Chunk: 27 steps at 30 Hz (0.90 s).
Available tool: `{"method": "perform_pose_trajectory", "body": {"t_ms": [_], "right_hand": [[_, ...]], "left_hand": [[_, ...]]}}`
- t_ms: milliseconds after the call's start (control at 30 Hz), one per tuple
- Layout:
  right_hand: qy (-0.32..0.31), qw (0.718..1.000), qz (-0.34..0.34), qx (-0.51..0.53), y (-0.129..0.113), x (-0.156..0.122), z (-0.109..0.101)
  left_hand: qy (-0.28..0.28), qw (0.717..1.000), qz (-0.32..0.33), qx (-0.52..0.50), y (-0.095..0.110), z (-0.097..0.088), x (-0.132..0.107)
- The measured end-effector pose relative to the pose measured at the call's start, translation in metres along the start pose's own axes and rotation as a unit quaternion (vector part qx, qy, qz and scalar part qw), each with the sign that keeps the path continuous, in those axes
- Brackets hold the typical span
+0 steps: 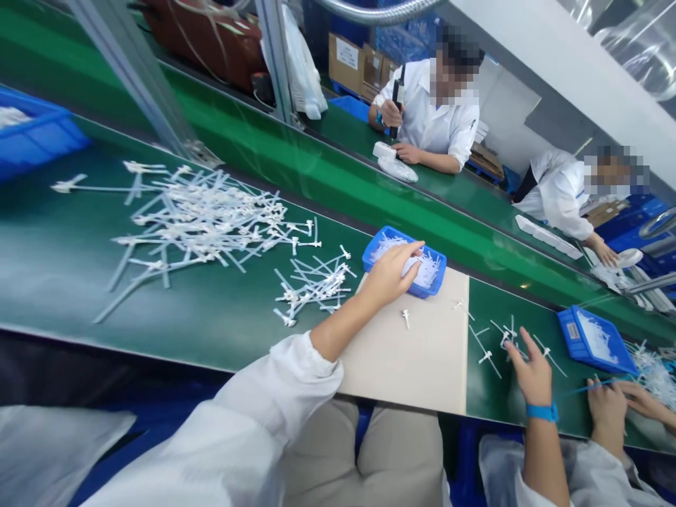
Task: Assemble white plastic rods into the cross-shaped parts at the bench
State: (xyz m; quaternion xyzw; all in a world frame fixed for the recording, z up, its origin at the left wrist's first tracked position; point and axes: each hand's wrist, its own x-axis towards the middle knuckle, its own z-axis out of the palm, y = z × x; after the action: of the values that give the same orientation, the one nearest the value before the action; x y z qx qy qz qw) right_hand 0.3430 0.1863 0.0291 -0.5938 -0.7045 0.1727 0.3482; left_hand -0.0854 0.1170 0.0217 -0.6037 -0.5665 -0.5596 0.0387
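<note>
L hand (388, 278) open, fingers on white plastic T-pieces (425, 271) in small blue plastic tray (396, 236), beside beige board (412, 366) | R hand (531, 373) open, blue wristband, near loose white T-pcs (486, 357) on green belt (475, 310) | tangled: separate singly

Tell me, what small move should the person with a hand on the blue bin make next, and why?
Probably close the left hand on a few white plastic T-shaped pieces in the blue bin and lift them out: its fingers already lie over them, and the beige board beside it has room.
</note>
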Motion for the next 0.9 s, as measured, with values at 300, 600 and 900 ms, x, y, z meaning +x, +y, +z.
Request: {"method": "perform_pose_trajectory", "body": {"t_ms": [300, 600, 900], "right_hand": [[-0.193, 0.947, -0.239, 0.096, -0.090, -0.026, 0.068], [-0.278, 0.862, -0.410, 0.107, -0.140, -0.026, 0.170], [-0.282, 0.894, -0.196, 0.288, -0.141, -0.040, 0.158]], "left_hand": [[-0.121, 0.983, -0.071, 0.120, -0.001, 0.004, -0.003], [-0.056, 0.970, -0.116, 0.205, -0.002, -0.001, -0.009], [-0.061, 0.984, -0.066, 0.152, -0.014, -0.012, -0.009]]}}
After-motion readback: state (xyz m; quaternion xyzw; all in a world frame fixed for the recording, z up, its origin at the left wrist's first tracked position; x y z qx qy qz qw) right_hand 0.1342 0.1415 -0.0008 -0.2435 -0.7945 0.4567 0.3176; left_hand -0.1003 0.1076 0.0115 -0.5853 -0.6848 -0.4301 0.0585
